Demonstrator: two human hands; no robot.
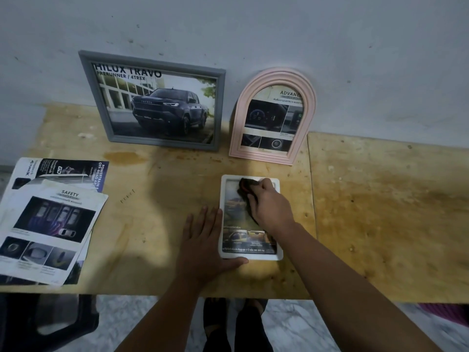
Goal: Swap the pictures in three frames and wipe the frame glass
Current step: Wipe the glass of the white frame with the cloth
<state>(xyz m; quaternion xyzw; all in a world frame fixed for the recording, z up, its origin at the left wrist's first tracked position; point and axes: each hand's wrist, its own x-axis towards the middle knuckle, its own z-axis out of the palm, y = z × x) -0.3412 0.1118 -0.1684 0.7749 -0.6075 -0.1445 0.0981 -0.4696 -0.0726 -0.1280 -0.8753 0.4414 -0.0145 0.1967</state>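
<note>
1. On the wooden table (157,174), near its front edge, the white frame (250,256) lies flat, glass up, with a picture already inside. We judge the step in hand to be wiping this glass.
2. Our right hand (270,207) has its fingers curled round a dark cloth (245,188) and presses it on the upper part of the glass. Our left hand (203,240) lies flat and spread on the table, fingers straight along the frame's left edge and thumb against its lower edge; it grips nothing.
3. To do the step well: we should keep the left hand braced so the frame cannot slide, work the cloth in overlapping strokes from the top down to the lower strip, reach into the corners, and press lightly enough not to flex the glass.
4. Against the wall stand the grey frame (154,102), reading "HILUX TRAVO PRERUNNER / 4TREX" over a dark pickup badged TOYOTA, and the pink arched frame (272,118), reading "ADVANC…", the rest cut off.
5. The loose brochure pages (53,222) at the left read "SAFETY" and "POWERTRAIN OFF-ROAD"; the smaller print is too fine to read. The white frame's lower caption ends in "100,000".
</note>
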